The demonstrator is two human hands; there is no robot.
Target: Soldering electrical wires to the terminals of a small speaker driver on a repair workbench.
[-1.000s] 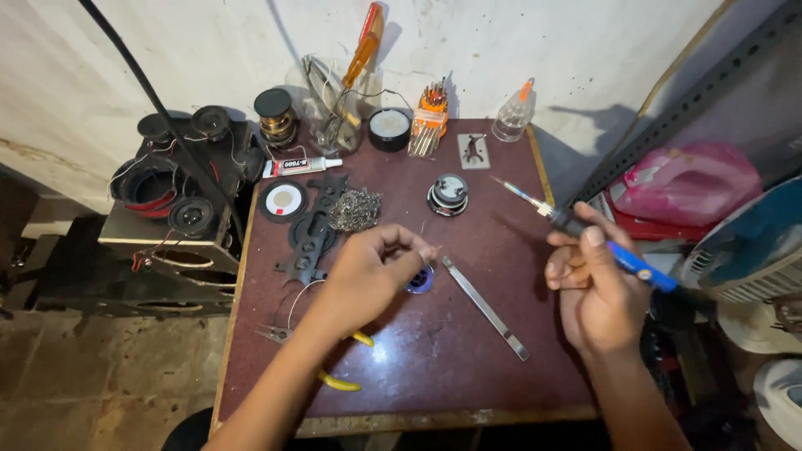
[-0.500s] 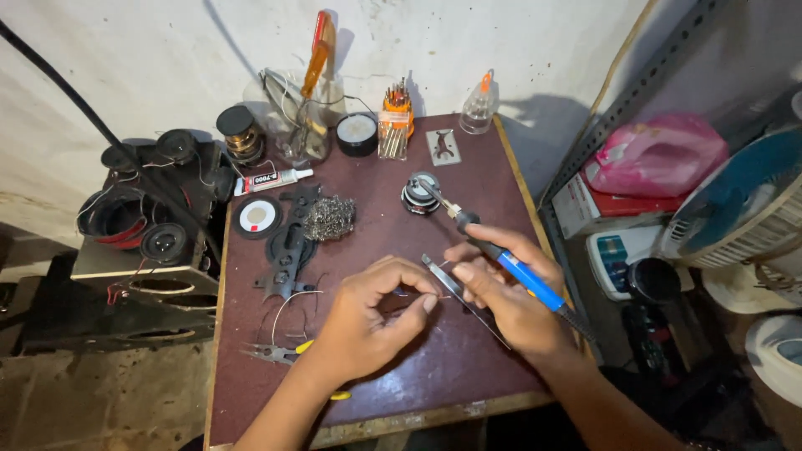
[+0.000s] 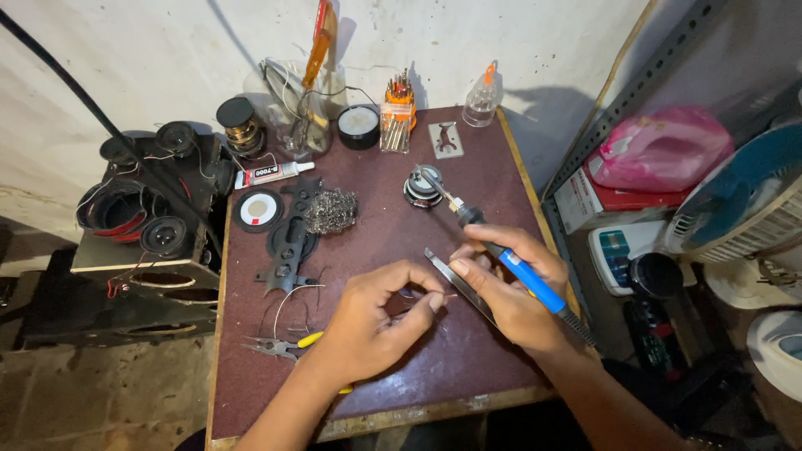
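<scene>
My right hand [image 3: 510, 288] grips a blue-handled soldering iron [image 3: 522, 276], its metal tip pointing up-left toward a small round speaker [image 3: 420, 185]. My left hand [image 3: 376, 321] pinches a thin wire [image 3: 447, 296] between thumb and fingertips; the right-hand fingertips meet the same wire. Both hands hover over the middle of the small maroon table [image 3: 368, 250]. Silver tweezers [image 3: 455, 280] lie on the table under the hands.
A steel wool pad [image 3: 332, 210], black plastic parts [image 3: 288, 242], a glue tube [image 3: 271, 174] and yellow-handled pliers [image 3: 280, 347] lie at left. Jars, a screwdriver set [image 3: 397, 113] and a small bottle [image 3: 483, 96] line the back. Speakers [image 3: 146, 217] sit left, a fan [image 3: 743, 200] right.
The right hand has moved in from the table's right side toward the left hand, bringing the soldering iron. Both hands now meet on the wire. The camera has drifted right.
</scene>
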